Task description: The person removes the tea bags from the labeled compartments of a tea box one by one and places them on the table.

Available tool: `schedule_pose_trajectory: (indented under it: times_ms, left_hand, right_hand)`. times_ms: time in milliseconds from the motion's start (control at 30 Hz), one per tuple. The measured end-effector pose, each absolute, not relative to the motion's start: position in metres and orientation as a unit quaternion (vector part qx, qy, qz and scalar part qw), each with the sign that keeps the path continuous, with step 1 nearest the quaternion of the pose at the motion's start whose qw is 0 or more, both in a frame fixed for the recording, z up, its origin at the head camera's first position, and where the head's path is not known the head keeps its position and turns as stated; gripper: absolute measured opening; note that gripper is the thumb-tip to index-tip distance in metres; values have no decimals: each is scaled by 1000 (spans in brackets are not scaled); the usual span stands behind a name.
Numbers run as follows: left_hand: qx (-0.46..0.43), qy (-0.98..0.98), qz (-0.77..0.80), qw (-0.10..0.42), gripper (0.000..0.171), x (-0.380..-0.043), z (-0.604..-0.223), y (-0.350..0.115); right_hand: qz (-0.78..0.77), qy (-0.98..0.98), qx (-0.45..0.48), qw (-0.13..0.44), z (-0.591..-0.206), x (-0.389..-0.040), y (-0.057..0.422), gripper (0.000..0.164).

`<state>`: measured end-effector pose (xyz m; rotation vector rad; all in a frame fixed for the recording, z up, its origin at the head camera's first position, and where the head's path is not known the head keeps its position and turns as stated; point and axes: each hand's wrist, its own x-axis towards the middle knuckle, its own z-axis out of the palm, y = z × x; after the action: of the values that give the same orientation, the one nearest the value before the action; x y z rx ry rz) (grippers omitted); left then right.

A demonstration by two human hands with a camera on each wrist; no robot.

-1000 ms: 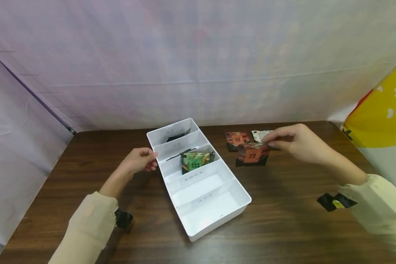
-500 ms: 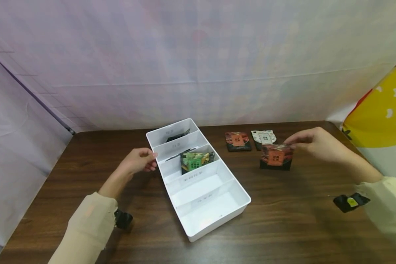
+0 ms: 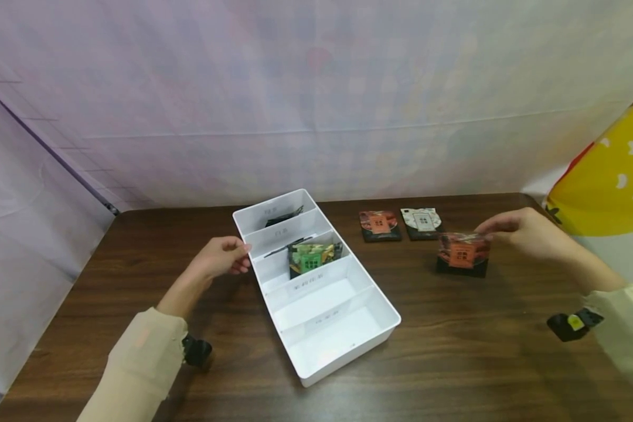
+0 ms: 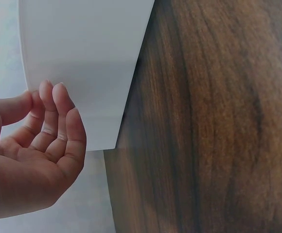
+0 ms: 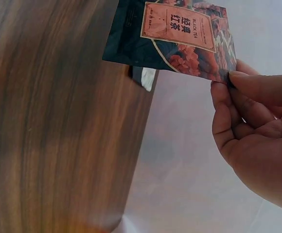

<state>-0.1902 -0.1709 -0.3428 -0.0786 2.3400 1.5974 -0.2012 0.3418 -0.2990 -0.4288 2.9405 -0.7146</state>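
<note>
My right hand (image 3: 524,234) pinches a black-and-red tea sachet (image 3: 463,255) by its top corner, above the right part of the table. In the right wrist view the orange label on this tea sachet (image 5: 180,26) reads "BLACK TEA". My left hand (image 3: 224,256) grips the left rim of a white divided organizer box (image 3: 343,351), thumb and fingertips on its edge, as the left wrist view also shows. A green-labelled sachet (image 3: 312,258) leans in the box's middle compartment. Dark sachets (image 3: 285,218) stand in the farthest compartment.
At the back of the wooden table (image 3: 453,351), a red sachet (image 3: 380,225) lies left of a white one (image 3: 422,221). Faint writing marks the box's dividers. A pale curtain (image 3: 316,117) hangs behind the table, and a yellow cloth (image 3: 606,181) hangs at the right.
My right hand has carried the black tea sachet rightward, away from the box, uncovering the white sachet behind it. The left hand has stayed at the box rim.
</note>
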Motion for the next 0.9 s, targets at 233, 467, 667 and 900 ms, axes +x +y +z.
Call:
schedule_pose_trajectory:
  times_ms: [233,467,667,900]
  left_hand:
    - [-29,817,554,154,17,-190,-343,-171]
    - [-27,815,559,154,17,-190,-343,-171]
    - [-26,815,558,154,17,-190,-343,-171]
    - [-27,816,557,155,17,-191,-343,-171]
  right_hand:
    - [-231,964,-125,50,-305,-203,354,16]
    - [-216,969,-110,40,-312,-206,367,16]
    - [-220,970,-92,41,-322,-209,374,18]
    - [-227,970,-77,29,-330,-213,379,18]
